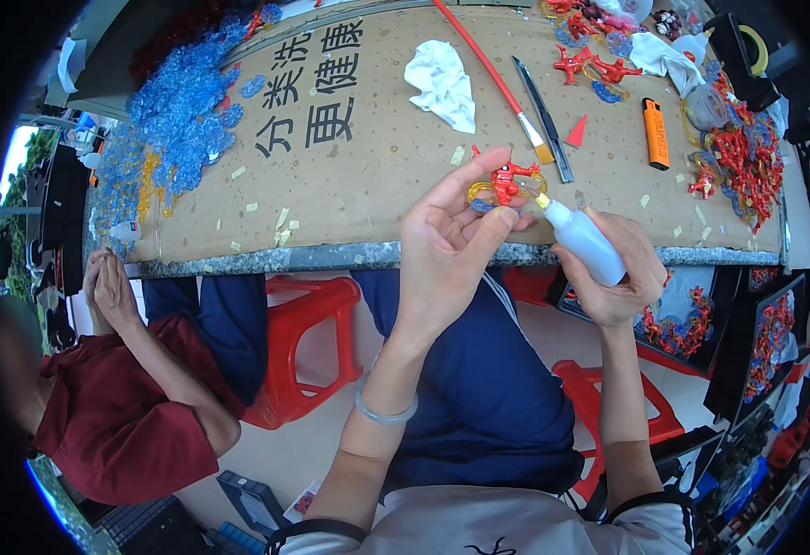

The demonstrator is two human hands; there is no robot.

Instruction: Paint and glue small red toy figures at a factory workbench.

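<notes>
A small red toy figure (504, 183) with clear yellow and blue plastic parts rests in my left hand (451, 227), gripped between thumb and fingers above the table's near edge. My right hand (622, 264) is wrapped round a white squeeze bottle (586, 242). The bottle's pale yellow nozzle tip points at the right side of the figure, close to its yellow ring. Whether the tip touches the figure, I cannot tell. Beyond my hands lie a red-handled brush (516, 102), a dark craft knife (546, 120) and a red triangular piece (576, 130).
Blue clear pieces (183, 102) are heaped at the left, red figures (747, 162) at the right. An orange lighter (656, 134) and crumpled tissue (440, 85) lie on the cardboard (349, 185). A co-worker in a dark red shirt (132, 407) sits at left; red stools (308, 342) stand below.
</notes>
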